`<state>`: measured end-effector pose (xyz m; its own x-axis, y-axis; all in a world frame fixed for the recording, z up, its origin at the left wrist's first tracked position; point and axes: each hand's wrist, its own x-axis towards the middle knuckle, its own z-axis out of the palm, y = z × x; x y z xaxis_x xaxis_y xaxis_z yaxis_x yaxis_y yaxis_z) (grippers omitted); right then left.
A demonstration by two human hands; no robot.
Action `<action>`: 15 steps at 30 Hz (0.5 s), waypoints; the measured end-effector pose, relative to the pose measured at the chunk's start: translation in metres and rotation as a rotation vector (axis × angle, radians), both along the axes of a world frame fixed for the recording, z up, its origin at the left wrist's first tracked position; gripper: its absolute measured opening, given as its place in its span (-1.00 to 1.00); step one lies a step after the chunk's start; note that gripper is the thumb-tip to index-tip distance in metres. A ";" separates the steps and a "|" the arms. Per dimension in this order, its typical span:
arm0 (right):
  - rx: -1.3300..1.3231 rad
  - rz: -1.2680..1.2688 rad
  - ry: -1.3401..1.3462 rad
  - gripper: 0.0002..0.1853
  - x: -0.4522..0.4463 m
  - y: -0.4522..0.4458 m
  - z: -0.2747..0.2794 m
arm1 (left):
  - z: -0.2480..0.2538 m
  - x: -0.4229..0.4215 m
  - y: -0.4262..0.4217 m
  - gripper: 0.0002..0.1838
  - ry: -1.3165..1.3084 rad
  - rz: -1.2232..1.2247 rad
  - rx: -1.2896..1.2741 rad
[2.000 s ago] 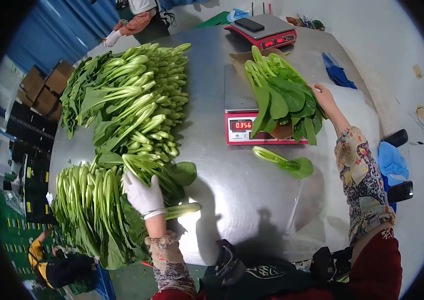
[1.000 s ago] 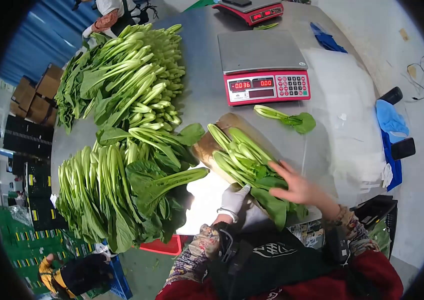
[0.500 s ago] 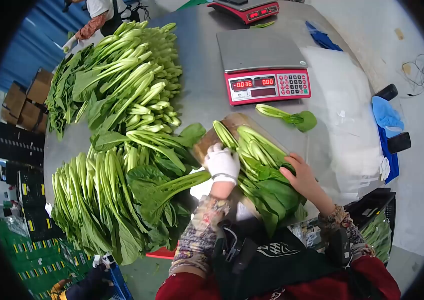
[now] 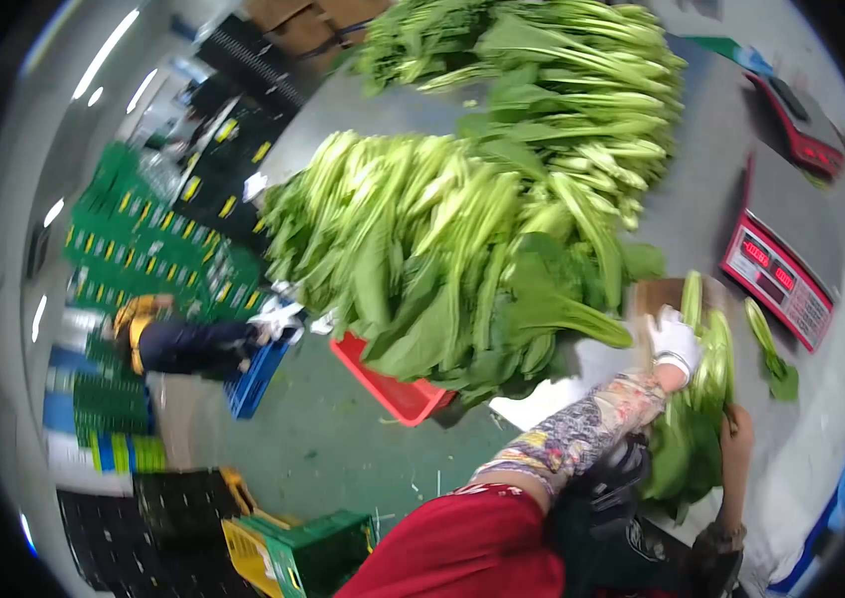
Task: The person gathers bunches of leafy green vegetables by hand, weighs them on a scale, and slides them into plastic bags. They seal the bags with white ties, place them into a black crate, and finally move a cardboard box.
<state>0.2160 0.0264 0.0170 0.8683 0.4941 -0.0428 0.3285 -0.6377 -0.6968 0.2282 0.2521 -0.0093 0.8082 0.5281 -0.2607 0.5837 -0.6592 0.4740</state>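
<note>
A bunch of choy sum (image 4: 711, 364) lies on a small brown board (image 4: 657, 296), stems pointing away from me and leaves toward my body. My left hand (image 4: 675, 344), in a white glove, is closed on the left side of the stems. Against the right edge of the leaves, my bare right hand (image 4: 737, 431) grips the bunch; blur hides part of its fingers. A single loose choy sum stalk (image 4: 767, 351) rests to the right of the bunch.
Big heaps of choy sum (image 4: 403, 209) cover the table's left side and back. A red scale (image 4: 779, 279) stands to the right, with another scale (image 4: 806, 130) behind it. On the floor are a red crate (image 4: 393, 384) and a green-yellow crate (image 4: 303, 548). A person (image 4: 183, 339) bends over a blue crate.
My view has swung left, bringing the floor, crates and the other person further into sight. Both hands remain at the bunch; my right hand's fingers look less spread than before.
</note>
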 end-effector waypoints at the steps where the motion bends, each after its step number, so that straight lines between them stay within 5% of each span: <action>1: -0.014 0.053 -0.020 -0.73 0.005 -0.001 -0.006 | 0.019 -0.010 0.003 -0.53 -0.089 0.025 0.040; 2: -0.037 0.087 -0.049 -0.73 0.009 -0.006 -0.009 | 0.039 -0.015 0.003 -0.64 -0.184 0.031 0.072; 6: -0.066 0.067 0.006 -0.71 0.013 -0.014 -0.011 | 0.063 -0.017 0.014 -0.85 -0.945 0.332 -0.658; 8: -0.057 0.068 0.053 -0.71 0.012 -0.012 -0.004 | 0.097 -0.023 0.045 -0.82 -0.949 0.330 -0.934; 10: -0.048 0.029 0.116 -0.70 0.011 -0.009 0.006 | 0.139 -0.034 0.087 -0.82 -0.722 0.287 -0.525; 14: -0.026 -0.028 0.035 -0.65 0.023 -0.016 0.002 | 0.123 -0.047 0.140 -0.76 -0.710 0.188 0.921; 15: -0.021 -0.031 -0.042 -0.63 0.029 -0.020 -0.005 | 0.123 -0.057 0.135 -0.78 -0.851 0.126 0.735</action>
<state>0.2453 0.0061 0.0116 0.8846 0.4660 -0.0163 0.3367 -0.6626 -0.6690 0.1716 0.3868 0.1136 0.5048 0.4163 0.7562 0.3385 -0.9013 0.2703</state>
